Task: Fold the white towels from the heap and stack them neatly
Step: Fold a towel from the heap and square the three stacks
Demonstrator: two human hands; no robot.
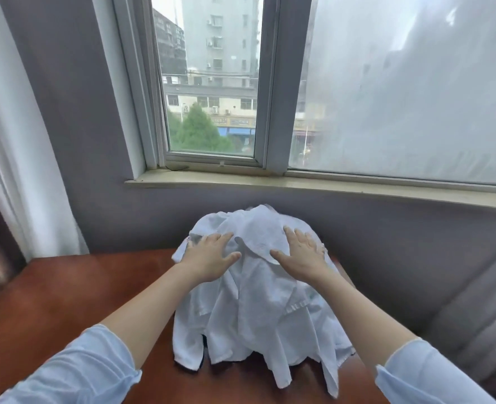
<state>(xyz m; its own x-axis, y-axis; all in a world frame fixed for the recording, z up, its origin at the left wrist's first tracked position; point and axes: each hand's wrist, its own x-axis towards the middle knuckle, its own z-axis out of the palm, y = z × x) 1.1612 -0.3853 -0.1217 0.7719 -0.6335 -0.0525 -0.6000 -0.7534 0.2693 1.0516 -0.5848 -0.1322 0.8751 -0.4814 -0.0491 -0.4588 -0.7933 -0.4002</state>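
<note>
Both hands, left hand (208, 259) and right hand (300, 256), rest flat with fingers spread on the towel heap (258, 310); tugging one tangled towel could drag others off the table (66, 301)

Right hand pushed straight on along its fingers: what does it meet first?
The crest of the towel heap; the right hand rests flat on it. Beyond, probably the grey wall.

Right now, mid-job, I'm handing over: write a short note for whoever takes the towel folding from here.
Left hand: open, fingers spread, resting on the heap of white towels, upper left.
Right hand: open, flat on its upper right.
Heap: unsorted, lying on the wooden table.
Done: no folded towel or stack in view.
Left: pull one towel out, fold it, start the stack, repeat.
</note>
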